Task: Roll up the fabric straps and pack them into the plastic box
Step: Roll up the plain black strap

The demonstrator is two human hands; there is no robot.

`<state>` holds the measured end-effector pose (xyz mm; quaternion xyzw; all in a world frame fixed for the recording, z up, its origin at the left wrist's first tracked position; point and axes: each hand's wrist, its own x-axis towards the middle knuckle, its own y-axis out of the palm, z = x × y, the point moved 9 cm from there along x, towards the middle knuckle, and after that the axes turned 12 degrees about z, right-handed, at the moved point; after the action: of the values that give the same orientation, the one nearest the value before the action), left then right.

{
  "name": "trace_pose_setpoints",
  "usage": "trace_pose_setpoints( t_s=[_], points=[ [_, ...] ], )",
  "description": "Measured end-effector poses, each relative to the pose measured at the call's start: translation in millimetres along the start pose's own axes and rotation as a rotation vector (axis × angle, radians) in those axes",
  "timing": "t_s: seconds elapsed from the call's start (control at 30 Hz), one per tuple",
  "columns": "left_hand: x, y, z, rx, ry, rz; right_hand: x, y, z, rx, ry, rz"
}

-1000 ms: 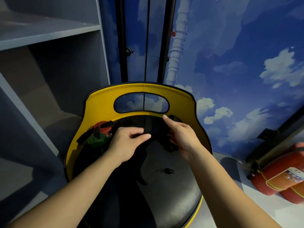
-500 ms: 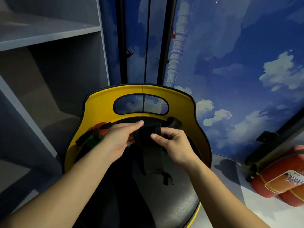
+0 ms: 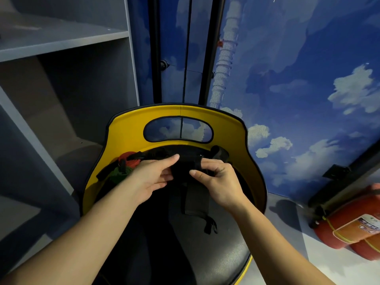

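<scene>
Grey shelving (image 3: 61, 44) stands leftmost, beside a yellow-backed chair (image 3: 127, 132) holding red and green rolled straps (image 3: 126, 163). Above its seat, the left hand (image 3: 152, 177) and right hand (image 3: 218, 182) both pinch a black fabric strap (image 3: 192, 194) hanging down; red extinguishers (image 3: 349, 227) lie rightmost.

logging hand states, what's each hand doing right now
Left hand: pinching the black strap.
Right hand: gripping the same strap's rolled top.
</scene>
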<state>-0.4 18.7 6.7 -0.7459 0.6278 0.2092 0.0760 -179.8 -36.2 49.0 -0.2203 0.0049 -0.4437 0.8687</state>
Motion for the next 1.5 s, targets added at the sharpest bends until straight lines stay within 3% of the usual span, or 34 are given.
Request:
trace_pose_setpoints(
  t_s=[0.17,0.23,0.37,0.53,0.73,0.9,1.07,1.17,1.3,1.4,1.5],
  points=[
    [4.6,-0.4,-10.7,-0.127,0.152,-0.036,0.3,-0.9,0.1,-0.047,-0.016,-0.008],
    [3.8,-1.8,-14.9,-0.101,0.212,-0.053,1.1,2.1,-3.3,0.056,0.026,0.033],
    [-3.2,9.0,-23.6,0.009,0.318,-0.003,-6.3,-4.1,-9.0,0.47,0.275,-0.027],
    [-11.0,19.9,-23.7,0.199,0.4,0.03,-7.1,-4.9,-25.1,0.576,0.49,-0.047],
    [-13.8,19.7,-16.6,0.229,0.378,0.045,-3.9,-4.6,-19.9,0.732,0.417,-0.063],
    [-0.1,14.4,-7.2,-0.075,0.196,0.02,-2.6,-6.5,-15.7,0.67,0.313,-0.079],
    [5.9,15.3,-12.3,-0.12,0.167,0.002,-6.6,0.1,-10.5,0.566,0.274,-0.079],
    [7.0,11.7,-12.5,-0.067,0.192,-0.026,-7.8,-8.2,-11.5,0.454,0.294,-0.129],
    [2.8,7.4,-11.5,0.06,0.224,-0.077,-3.0,-38.0,5.8,-0.041,0.19,-0.305],
    [-5.1,13.5,-14.9,0.209,0.272,-0.067,7.9,-36.8,13.9,-0.26,0.134,-0.265],
    [-10.2,22.3,-14.6,0.307,0.307,-0.055,16.0,-31.3,-1.0,-0.275,0.189,-0.203]
  ],
)
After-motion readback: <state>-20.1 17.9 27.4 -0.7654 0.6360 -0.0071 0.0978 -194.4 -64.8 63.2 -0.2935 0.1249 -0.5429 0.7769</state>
